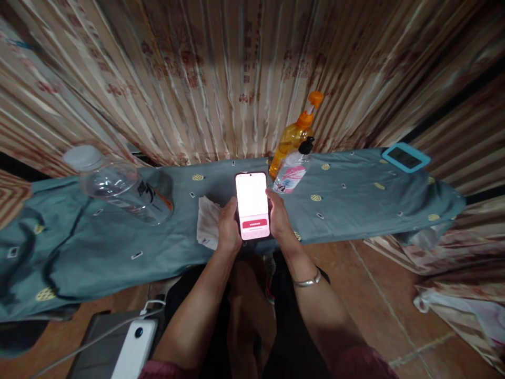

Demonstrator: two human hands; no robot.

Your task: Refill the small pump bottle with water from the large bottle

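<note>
A smartphone (253,204) with a lit white screen and a red button near its bottom is held upright between my two hands. My left hand (230,227) grips its left edge, and my right hand (278,215) grips the right edge with the thumb along the side. Beside my left hand, a crumpled white cloth or tissue (207,222) lies on the green patterned cloth (347,210). Just past my right hand stand a clear pump bottle (292,171) with a black top and an orange pump bottle (290,138). The fingers behind the phone are hidden.
A large clear plastic bottle (126,189) with a white cap stands at the left. At the right end lies a blue-framed digital display (406,157). Pleated curtains (221,79) hang behind. A white power bank (134,347) with a cable sits below, left.
</note>
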